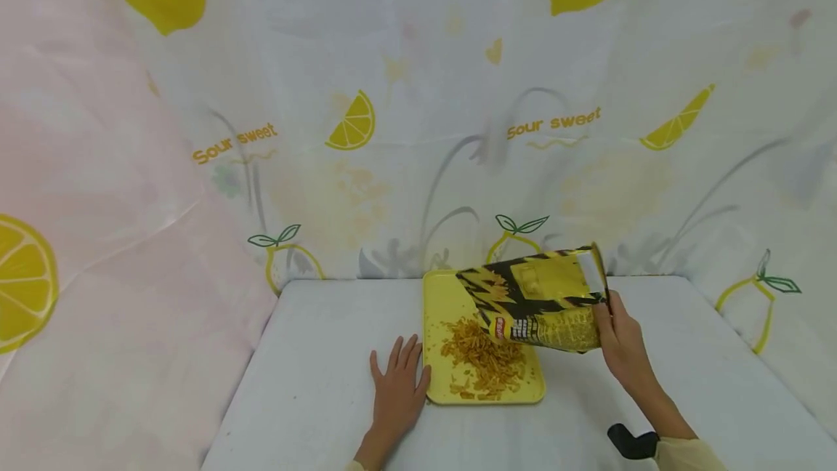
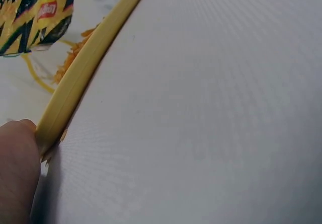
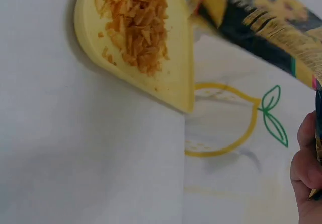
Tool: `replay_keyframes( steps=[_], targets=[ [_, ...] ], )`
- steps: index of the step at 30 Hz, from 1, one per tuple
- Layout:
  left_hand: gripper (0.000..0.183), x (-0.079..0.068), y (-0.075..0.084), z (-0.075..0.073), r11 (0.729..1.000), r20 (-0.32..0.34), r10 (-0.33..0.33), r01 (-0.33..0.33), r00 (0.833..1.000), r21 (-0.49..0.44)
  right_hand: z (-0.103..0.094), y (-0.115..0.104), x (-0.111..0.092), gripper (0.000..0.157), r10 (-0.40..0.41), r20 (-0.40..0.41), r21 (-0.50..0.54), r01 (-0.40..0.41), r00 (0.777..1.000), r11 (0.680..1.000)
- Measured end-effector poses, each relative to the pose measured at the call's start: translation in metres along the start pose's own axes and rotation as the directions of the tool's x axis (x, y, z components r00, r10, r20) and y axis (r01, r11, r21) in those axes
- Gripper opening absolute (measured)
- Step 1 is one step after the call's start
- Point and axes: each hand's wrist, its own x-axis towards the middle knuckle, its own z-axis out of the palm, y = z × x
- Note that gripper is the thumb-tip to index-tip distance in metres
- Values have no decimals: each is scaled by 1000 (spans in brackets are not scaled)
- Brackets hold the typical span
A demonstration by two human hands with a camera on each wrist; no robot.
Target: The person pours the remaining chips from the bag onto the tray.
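Note:
My right hand (image 1: pixel 621 340) grips the end of a black and yellow snack bag (image 1: pixel 549 300), tilted over a yellow tray (image 1: pixel 434 311). In the right wrist view, fingers (image 3: pixel 306 168) curl round the bag's edge (image 3: pixel 261 27). Crisp, broken orange snack pieces (image 1: pixel 487 358) lie heaped on the tray beneath the bag's lower end. My left hand (image 1: pixel 399 387) lies flat with spread fingers on the table at the tray's left side. In the left wrist view its thumb (image 2: pixel 20 143) is right at the tray's rim (image 2: pixel 83 75).
The tray stands on a white table (image 1: pixel 314 355). Behind it hangs a pale curtain (image 1: pixel 418 187) printed with lemons and lettering. A black strap piece (image 1: pixel 631 443) sits at my right wrist. A few crumbs lie by the tray's near left corner.

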Motion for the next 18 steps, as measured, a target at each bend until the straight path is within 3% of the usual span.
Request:
replay_keyframes(
  steps=[3, 8, 14, 18],
  targets=[
    [49, 0, 0, 0, 1000, 2, -3, 3, 1000, -10, 2, 2, -1, 28, -41, 45, -60, 44, 998, 997],
    [48, 0, 0, 1, 1000, 2, 3, -3, 1000, -5, 2, 3, -4, 32, 19, -8, -7, -19, 1000, 1000],
    [48, 0, -1, -1, 1000, -11, 3, -3, 1000, -5, 5, 3, -4, 22, -52, 40, -55, 54, 998, 997],
    [49, 1, -1, -2, 1000, 1, 0, 0, 1000, -18, 5, 2, -6, 31, 16, -13, -13, -16, 1000, 1000]
  ],
)
